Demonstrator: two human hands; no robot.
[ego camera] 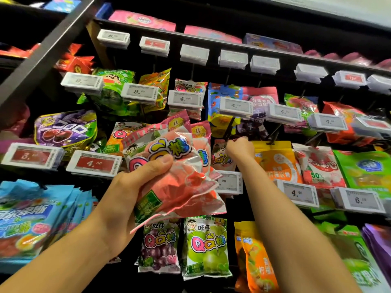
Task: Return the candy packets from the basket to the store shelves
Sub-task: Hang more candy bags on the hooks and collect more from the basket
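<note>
While the store shelves [211, 42] fill the whole view as dark racks of pegs, their upper rows run off the top edge and the far left bay is blurred. Glossy, crinkled candy bags hang in rows from the pegs, many half covered by white price tags [139, 92] clipped in front of them; the small print on most tags is too soft to read. At lower left a stack of blue packets [31, 218] is cut off by the frame edge.

Two bare forearms reach up from the bottom. The left hand [135, 191] grips a bunch of pink candy packets [173, 166], thumb pressed across the front and fingers [129, 218] curled behind; how many packets are in the bunch is hard to tell, as they overlap and crumple. They are shiny plastic with serrated ends.

The right hand [240, 148] is raised to a peg in the middle row, its fingertips closed at the top of a hanging pink packet [222, 159], which its wrist partly hides. Whether it truly pinches the packet or the peg cannot be told.
</note>
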